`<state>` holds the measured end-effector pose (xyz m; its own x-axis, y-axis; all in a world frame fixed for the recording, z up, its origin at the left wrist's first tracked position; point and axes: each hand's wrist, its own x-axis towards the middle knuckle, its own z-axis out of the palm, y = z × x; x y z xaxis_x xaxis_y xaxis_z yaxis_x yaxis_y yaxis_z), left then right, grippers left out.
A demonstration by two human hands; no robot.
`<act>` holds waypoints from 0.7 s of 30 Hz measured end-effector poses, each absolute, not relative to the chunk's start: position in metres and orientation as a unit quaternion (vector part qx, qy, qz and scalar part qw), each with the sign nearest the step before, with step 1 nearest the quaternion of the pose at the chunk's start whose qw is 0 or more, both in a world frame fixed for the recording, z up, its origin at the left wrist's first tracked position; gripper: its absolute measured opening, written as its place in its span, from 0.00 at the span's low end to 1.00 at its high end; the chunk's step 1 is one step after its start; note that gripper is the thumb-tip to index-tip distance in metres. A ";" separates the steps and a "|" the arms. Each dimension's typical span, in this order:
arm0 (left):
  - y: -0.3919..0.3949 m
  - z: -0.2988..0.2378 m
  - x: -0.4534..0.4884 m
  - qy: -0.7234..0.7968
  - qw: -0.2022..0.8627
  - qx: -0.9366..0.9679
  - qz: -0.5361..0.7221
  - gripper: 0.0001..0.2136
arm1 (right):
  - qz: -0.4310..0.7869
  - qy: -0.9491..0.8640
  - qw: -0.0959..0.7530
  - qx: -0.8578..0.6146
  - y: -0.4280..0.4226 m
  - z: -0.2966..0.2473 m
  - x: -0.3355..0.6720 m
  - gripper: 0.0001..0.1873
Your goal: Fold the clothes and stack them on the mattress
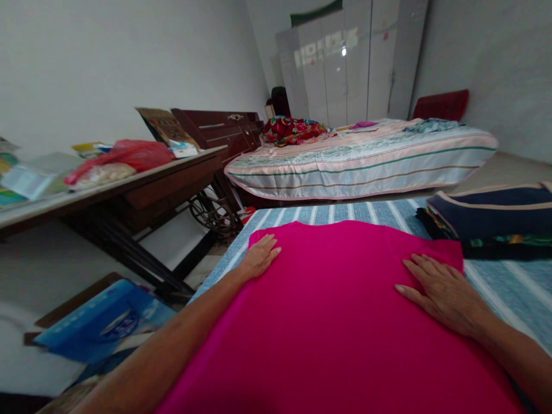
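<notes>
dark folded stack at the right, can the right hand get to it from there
Probably yes: the right hand rests open on the pink cloth, near the dark folded stack, and nothing visible blocks the way.

No readable text or numbers

head camera | on wearer's head | facing forward, down | pink cloth [332, 310] close below, wardrobe [336, 75] far ahead

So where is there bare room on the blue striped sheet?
Bare sheet shows right of the pink cloth, this side of the folded stack, and in a strip beyond the cloth. Crowded: the cloth, under left hand and right hand.
</notes>
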<state>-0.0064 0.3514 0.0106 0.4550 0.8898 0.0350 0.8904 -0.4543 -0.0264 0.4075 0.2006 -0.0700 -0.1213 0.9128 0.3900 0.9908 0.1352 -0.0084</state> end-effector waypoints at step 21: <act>0.244 0.013 -0.018 -0.593 -0.009 -0.804 0.048 0.29 | -0.099 -0.746 0.166 -0.637 0.207 -0.092 0.417 0.40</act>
